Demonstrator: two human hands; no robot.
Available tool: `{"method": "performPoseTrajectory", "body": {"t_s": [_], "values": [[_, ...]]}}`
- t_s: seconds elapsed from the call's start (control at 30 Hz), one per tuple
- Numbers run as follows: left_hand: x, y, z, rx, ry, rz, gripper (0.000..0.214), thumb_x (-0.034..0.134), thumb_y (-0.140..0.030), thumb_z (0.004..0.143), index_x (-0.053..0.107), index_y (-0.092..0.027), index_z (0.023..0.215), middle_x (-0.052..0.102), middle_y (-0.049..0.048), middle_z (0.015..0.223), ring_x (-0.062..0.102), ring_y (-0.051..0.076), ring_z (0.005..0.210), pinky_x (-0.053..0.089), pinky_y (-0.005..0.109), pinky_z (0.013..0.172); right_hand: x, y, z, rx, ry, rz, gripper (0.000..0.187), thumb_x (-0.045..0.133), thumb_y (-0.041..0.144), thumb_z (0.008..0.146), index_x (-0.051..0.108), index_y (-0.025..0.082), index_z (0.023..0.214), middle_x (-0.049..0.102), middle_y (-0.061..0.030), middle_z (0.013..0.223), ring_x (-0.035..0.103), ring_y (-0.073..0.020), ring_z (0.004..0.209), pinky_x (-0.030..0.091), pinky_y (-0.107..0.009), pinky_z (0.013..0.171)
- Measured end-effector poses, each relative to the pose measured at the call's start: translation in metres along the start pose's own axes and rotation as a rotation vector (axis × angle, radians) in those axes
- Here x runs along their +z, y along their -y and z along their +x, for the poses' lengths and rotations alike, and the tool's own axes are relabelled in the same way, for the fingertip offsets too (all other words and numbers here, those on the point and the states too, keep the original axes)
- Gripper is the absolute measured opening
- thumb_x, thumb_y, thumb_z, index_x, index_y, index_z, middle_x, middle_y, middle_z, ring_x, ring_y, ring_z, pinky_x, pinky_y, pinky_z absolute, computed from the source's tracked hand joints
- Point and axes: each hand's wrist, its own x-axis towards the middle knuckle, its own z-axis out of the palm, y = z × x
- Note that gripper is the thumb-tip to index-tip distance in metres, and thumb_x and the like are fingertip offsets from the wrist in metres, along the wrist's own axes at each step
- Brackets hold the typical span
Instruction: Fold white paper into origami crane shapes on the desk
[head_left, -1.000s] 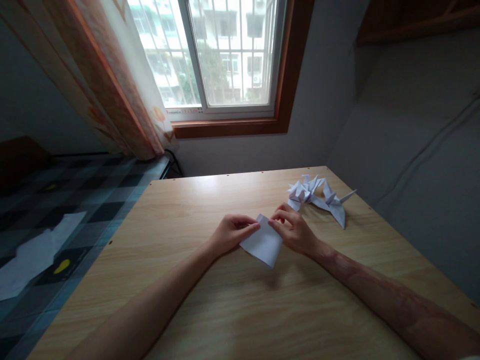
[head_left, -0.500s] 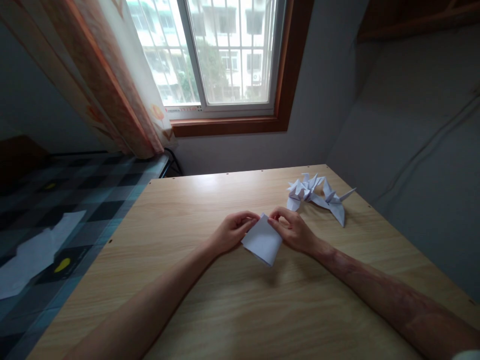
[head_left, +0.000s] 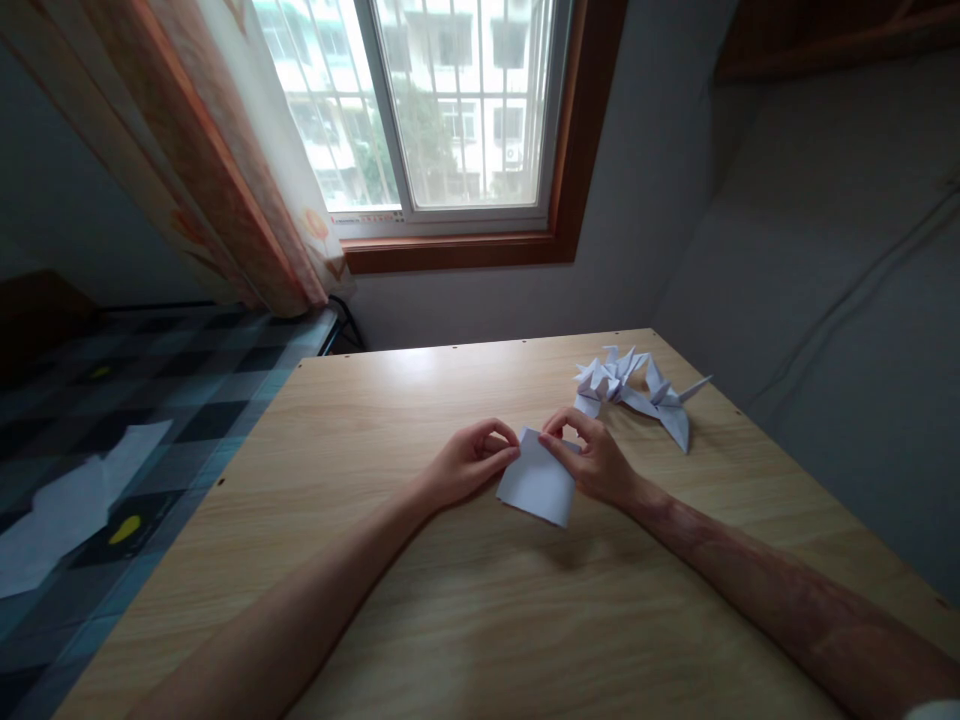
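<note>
Folded paper point(head_left: 536, 487) has shifted right; the window print point(head_left: 367, 218) is illegibly small.

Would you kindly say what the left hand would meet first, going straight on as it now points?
Probably the folded paper, whose edge the left hand seems to touch; beyond it comes the right hand, though depth is unclear.

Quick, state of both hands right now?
Left hand: at the edge of the folded paper; grip cannot be told.
Right hand: closed, holding the folded paper.
</note>
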Motion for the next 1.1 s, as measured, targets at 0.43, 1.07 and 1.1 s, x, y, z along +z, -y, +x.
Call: {"method": "performPoseTrajectory", "body": {"t_s": [0.43,1.07,1.1], "values": [[-0.0026,-0.0049,0.0026,-0.035,-0.039,0.168,0.050,0.080,-0.060,0.091,0.073,-0.011,0.091,0.061,-0.0006,0.070,0.050,0.011,0.064,0.035,0.021,0.058,-0.0003,0.0054,-0.0015,-0.002,0.008,0.022,0.020,0.066,0.037,0.106,0.063,0.024,0.091,0.070,-0.0048,0.093,0.066,-0.0236,0.089,0.054,-0.038,0.083],[0.0008,-0.0020,0.0008,-0.116,-0.044,0.120,0.052,0.079,-0.064,0.091,0.071,-0.013,0.086,0.065,-0.0003,0.063,0.061,0.012,0.057,0.046,0.021,0.055,0.0004,0.0020,-0.0026,0.044,-0.017,-0.056,0.013,0.064,0.034,0.105,0.063,0.025,0.095,0.068,-0.0026,0.086,0.065,-0.0210,0.080,0.050,-0.032,0.066],[0.0005,-0.0013,0.0007,-0.113,-0.045,0.121,0.052,0.080,-0.064,0.090,0.071,-0.013,0.086,0.066,-0.0001,0.063,0.061,0.012,0.057,0.046,0.021,0.055,0.0001,0.0026,-0.0024,0.043,-0.018,-0.058,0.013,0.064,0.033,0.104,0.063,0.025,0.095,0.068,-0.0026,0.086,0.066,-0.0210,0.080,0.051,-0.032,0.066]]}}
